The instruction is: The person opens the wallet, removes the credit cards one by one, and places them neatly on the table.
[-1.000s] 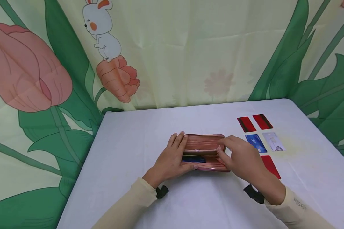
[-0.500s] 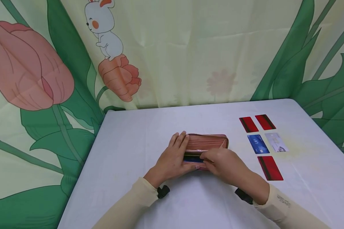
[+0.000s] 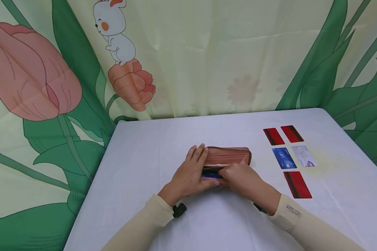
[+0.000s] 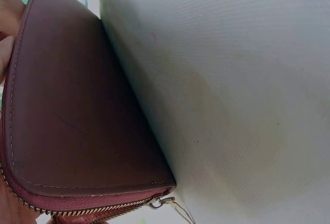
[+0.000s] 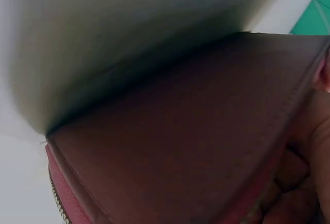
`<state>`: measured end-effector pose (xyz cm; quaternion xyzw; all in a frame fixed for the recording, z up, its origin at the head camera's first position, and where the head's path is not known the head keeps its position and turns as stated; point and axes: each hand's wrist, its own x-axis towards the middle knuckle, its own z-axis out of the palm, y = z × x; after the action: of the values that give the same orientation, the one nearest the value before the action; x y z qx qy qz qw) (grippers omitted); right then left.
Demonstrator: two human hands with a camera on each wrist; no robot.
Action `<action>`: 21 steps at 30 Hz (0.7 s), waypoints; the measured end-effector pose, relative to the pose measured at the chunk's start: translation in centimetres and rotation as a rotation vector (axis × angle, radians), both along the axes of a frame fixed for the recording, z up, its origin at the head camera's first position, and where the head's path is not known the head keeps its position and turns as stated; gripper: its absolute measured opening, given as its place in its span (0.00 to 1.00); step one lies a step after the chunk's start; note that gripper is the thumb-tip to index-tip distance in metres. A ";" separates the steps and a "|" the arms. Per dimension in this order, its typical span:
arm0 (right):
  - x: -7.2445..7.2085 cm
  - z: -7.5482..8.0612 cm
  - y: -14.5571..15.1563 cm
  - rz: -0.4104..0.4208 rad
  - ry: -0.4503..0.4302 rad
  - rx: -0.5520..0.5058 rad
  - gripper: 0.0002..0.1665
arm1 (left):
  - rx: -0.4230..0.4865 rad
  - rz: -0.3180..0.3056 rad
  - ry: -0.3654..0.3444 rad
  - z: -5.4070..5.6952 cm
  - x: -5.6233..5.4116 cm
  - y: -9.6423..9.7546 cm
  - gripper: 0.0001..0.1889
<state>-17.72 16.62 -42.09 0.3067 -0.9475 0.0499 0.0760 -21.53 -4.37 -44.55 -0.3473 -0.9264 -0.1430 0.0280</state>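
Observation:
A pink zip-around wallet [image 3: 226, 156] stands spread on the white table, its card slots showing in the head view. My left hand [image 3: 186, 176] grips its left end, fingers over the far part and thumb on the near edge. My right hand [image 3: 246, 179] reaches into the near compartment with curled fingers, pinching the right end of a blue card [image 3: 211, 175]; the fingertips are partly hidden. From the left wrist, the wallet's smooth outer side [image 4: 77, 105] and zipper pull [image 4: 167, 201] show. In the right wrist view, curled fingers [image 5: 294, 203] appear beside the wallet's cover [image 5: 170, 126].
Right of the wallet lie several cards: two red ones [image 3: 273, 136] [image 3: 292, 134] at the back, a blue one [image 3: 284, 158] and a whitish one [image 3: 304, 156] in the middle, and another red one [image 3: 297, 184] nearest. A printed curtain [image 3: 188, 59] hangs behind the table [image 3: 157, 139].
My right hand has moved left from the wallet's right edge into its near compartment, onto the blue card, which now shows brighter. My left hand stays on the wallet.

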 end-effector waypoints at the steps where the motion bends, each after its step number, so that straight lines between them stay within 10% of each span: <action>1: -0.1 -0.1 0.0 0.001 0.004 0.011 0.11 | -0.001 -0.002 -0.003 0.0 0.0 0.0 0.60; 21: -0.6 -1.4 0.1 0.009 0.206 0.052 0.09 | 0.001 -0.004 -0.003 -0.1 -0.1 0.0 0.59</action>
<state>-18.33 16.70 -43.50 0.3161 -0.9343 -0.0062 0.1648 -21.64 -4.40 -44.64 -0.3491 -0.9256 -0.1441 0.0264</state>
